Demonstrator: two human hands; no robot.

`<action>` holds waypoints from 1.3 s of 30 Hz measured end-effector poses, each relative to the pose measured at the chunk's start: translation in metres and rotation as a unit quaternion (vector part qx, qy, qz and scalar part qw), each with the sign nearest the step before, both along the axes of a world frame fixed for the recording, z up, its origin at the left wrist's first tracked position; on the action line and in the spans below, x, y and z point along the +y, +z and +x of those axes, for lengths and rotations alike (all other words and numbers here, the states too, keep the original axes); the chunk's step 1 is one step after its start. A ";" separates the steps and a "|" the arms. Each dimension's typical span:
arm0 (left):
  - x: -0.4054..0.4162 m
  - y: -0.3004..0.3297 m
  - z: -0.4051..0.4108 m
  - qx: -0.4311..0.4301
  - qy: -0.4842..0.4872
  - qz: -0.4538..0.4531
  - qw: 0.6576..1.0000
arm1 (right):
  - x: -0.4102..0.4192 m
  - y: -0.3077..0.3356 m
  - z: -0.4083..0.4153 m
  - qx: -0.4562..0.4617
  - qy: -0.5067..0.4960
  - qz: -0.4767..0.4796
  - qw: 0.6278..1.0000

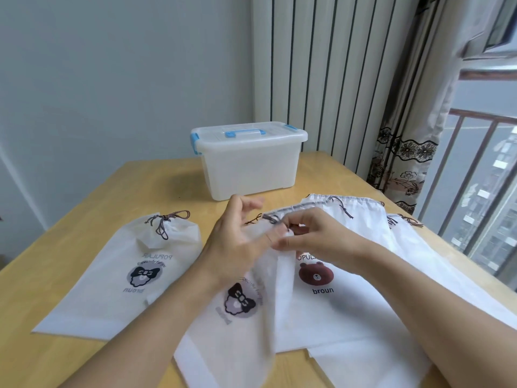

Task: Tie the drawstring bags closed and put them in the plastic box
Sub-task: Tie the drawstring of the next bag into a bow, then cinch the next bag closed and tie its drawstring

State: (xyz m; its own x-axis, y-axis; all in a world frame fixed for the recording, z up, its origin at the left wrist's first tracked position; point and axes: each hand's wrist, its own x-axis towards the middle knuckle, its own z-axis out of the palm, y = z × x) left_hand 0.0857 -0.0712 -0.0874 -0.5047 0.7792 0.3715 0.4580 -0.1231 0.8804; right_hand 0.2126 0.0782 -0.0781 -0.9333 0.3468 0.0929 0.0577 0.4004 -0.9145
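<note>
Wooden table (92,191): box (249,163), bags (117,273).

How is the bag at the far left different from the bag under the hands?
The left bag lies alone, its mouth gathered and its cord tied. The middle bag overlaps a bear-print bag, and both hands work at its cord. Both are white with a bow print.

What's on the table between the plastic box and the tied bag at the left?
Nothing: in the head view, bare wooden table separates the plastic box from the tied bag. Both hands work on another bag nearer the middle.
</note>
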 end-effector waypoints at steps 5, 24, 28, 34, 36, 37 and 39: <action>-0.010 0.016 -0.014 0.185 0.051 -0.067 0.979 | 0.007 0.001 -0.005 0.110 -0.004 -0.094 0.989; -0.016 0.020 -0.003 0.092 -0.022 -0.021 0.995 | 0.080 0.026 0.021 0.202 -0.210 0.120 0.949; -0.006 0.007 -0.019 0.010 0.085 -0.059 0.995 | 0.071 0.044 0.035 0.259 -0.178 -0.220 0.923; -0.008 0.027 -0.025 -0.264 -0.044 -0.010 0.964 | 0.046 0.020 0.013 0.077 -0.169 -0.241 0.953; -0.012 0.028 -0.018 -0.280 -0.086 -0.027 0.956 | 0.029 0.008 -0.001 0.044 -0.138 -0.223 0.964; -0.013 0.027 -0.015 -0.276 -0.070 -0.038 0.958 | 0.021 0.004 -0.006 0.034 -0.125 -0.199 0.971; -0.011 0.024 -0.015 -0.232 0.032 -0.043 0.971 | 0.015 0.001 -0.009 0.040 -0.132 -0.056 0.989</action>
